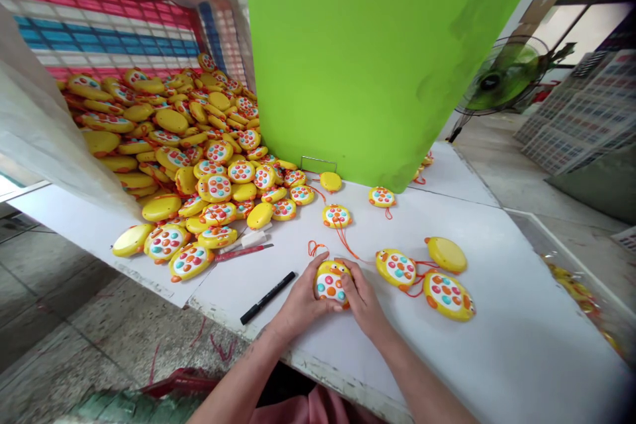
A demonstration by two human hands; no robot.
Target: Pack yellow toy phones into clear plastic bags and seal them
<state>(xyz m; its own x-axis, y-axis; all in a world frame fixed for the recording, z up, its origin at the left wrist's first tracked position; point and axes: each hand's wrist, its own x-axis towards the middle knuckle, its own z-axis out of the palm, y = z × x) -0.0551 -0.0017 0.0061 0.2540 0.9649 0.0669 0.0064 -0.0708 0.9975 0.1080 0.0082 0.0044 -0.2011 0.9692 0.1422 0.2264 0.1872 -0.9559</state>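
Note:
A yellow duck-shaped toy [330,283] with colored dots on a white face is held between both hands near the table's front edge. My left hand [304,295] wraps its left side, thumb along the bottom. On the right side, my right hand [361,293] grips it, with the thumb on its front. An orange cord loop [315,248] lies just above the toy. To the right are a dotted toy [396,267], another dotted toy [448,295] and one lying back-up [447,254]. A black marker [267,298] lies left of my left hand.
A large heap of similar toys [171,120] spills from a lined sack at the left. Behind the table's middle stands a green board [368,59]. A red-handled cutter [243,252] lies by the heap. A fan [501,76] stands at the back right.

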